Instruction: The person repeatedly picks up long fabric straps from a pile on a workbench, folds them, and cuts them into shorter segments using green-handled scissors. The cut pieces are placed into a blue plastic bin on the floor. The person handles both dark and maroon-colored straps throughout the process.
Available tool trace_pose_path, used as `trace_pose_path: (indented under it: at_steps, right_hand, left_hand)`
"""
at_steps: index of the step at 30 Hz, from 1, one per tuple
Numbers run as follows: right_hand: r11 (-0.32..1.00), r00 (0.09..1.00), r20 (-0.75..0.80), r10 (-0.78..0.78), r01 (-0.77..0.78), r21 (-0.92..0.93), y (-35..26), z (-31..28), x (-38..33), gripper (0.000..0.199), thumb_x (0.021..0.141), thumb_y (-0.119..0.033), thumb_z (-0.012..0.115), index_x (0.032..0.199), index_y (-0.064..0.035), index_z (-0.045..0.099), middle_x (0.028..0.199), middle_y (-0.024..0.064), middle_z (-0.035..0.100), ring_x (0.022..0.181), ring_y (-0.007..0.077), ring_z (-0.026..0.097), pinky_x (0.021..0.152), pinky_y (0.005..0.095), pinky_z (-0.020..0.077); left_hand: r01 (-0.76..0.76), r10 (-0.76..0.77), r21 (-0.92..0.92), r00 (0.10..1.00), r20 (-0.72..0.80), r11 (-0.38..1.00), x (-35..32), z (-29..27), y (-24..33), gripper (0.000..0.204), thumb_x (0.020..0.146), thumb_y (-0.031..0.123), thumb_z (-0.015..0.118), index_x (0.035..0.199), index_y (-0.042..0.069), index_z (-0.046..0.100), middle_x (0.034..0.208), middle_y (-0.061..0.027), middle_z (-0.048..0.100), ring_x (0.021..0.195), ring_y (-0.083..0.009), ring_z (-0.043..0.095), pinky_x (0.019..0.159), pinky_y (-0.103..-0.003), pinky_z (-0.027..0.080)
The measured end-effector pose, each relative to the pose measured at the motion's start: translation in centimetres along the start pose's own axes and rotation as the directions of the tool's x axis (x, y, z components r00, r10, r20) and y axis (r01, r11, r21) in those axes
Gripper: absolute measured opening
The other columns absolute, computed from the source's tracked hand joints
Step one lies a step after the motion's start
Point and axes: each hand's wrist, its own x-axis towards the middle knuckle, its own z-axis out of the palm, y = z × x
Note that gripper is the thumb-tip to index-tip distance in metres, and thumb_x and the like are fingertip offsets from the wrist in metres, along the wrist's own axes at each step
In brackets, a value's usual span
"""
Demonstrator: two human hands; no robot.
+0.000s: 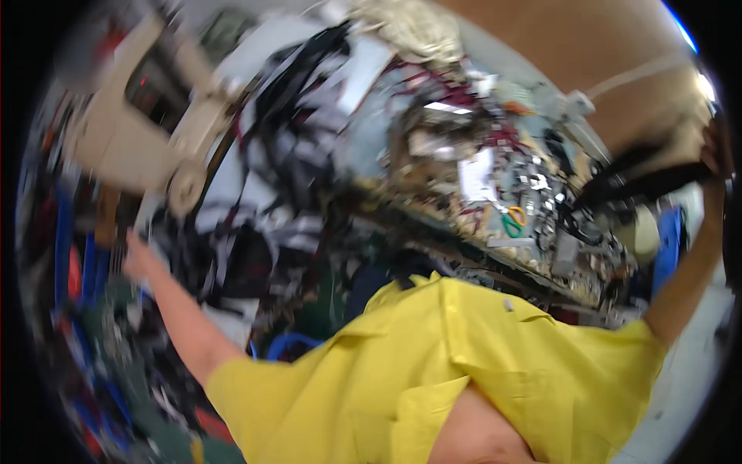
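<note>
My left arm reaches out to the left, and my left hand [137,261] is beside the beige sewing machine [124,143], just below its body. Motion smears its fingers, so I cannot tell whether it touches anything. Far out to the right, my right hand [717,151] is raised near the picture's rim. It is closed on a long black strap-like piece [657,184] that stretches left over the table's right end. Blur hides what exactly that piece is.
Black and grey cloth pieces [297,124] are heaped beside the machine. On the cluttered worktable [363,147] lie scissors [512,222] with orange and green handles, and many small metal parts. A coil of cream cord [413,27] sits at the back. Blue crates [66,240] stand at the left.
</note>
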Motion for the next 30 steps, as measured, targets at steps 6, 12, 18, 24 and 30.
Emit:
trace_pose_path:
  at_steps: [6, 12, 18, 24, 30]
  right_hand:
    - [0.971, 0.816, 0.563, 0.132, -0.222, 0.093, -0.7, 12.5, -3.6, 0.029, 0.093, -0.019, 0.049, 0.109, 0.0040, 0.055, 0.081, 0.0043, 0.059, 0.057, 0.0057, 0.051, 0.047, 0.0154, 0.0411]
    - [0.909, 0.638, 0.769, 0.023, -0.334, 0.250, 1.0, 12.4, -5.4, 0.028, 0.090, -0.015, 0.054, 0.107, 0.0074, 0.055, 0.080, 0.0089, 0.061, 0.070, 0.0114, 0.060, 0.063, 0.0214, 0.0484]
    - [0.853, 0.663, 0.742, -0.102, -0.326, 0.408, 2.3, 14.2, -7.7, 0.018, 0.089, -0.007, 0.056, 0.100, 0.0067, 0.055, 0.085, 0.0063, 0.060, 0.075, 0.0065, 0.056, 0.068, 0.0202, 0.0456]
    - [0.952, 0.593, 0.774, -0.223, -0.040, 0.305, 2.8, 13.2, -7.4, 0.017, 0.084, -0.013, 0.066, 0.085, 0.0044, 0.064, 0.074, 0.0019, 0.064, 0.070, 0.0026, 0.055, 0.064, 0.0200, 0.0468]
    - [0.935, 0.493, 0.806, -0.327, 0.042, 0.353, 3.4, 12.8, -6.9, 0.021, 0.083, -0.016, 0.067, 0.086, 0.0048, 0.063, 0.070, 0.0011, 0.062, 0.063, 0.0023, 0.051, 0.055, 0.0196, 0.0419]
  left_hand:
    - [-0.233, 0.613, -0.893, 0.788, 0.059, 0.385, -17.5, -11.2, 10.3, 0.020, 0.090, 0.014, 0.056, 0.102, -0.003, 0.060, 0.093, -0.0094, 0.064, 0.082, -0.0170, 0.060, 0.077, -0.029, 0.048]
    - [0.337, 0.982, -0.932, 0.172, -0.077, -0.132, -34.8, -32.3, 16.7, 0.023, 0.093, 0.015, 0.051, 0.099, -0.005, 0.061, 0.084, -0.0077, 0.064, 0.076, -0.0094, 0.060, 0.068, -0.020, 0.046]
    - [0.686, 0.966, -0.727, 0.163, 0.201, 0.035, -37.0, -36.5, 16.4, 0.038, 0.098, 0.022, 0.039, 0.122, -0.007, 0.048, 0.119, -0.0127, 0.055, 0.107, -0.0167, 0.053, 0.090, -0.029, 0.043]
    - [0.784, 0.896, -0.619, 0.312, 0.317, -0.054, -38.2, -39.5, 15.9, 0.032, 0.097, 0.016, 0.042, 0.120, -0.005, 0.050, 0.117, -0.0133, 0.056, 0.107, -0.0164, 0.055, 0.090, -0.031, 0.047]
    - [0.440, 0.812, -0.897, 0.510, 0.286, 0.039, -40.5, -42.3, 14.7, 0.053, 0.085, -0.006, 0.052, 0.135, 0.001, 0.033, 0.112, -0.0142, 0.059, 0.090, -0.0124, 0.061, 0.070, -0.020, 0.050]
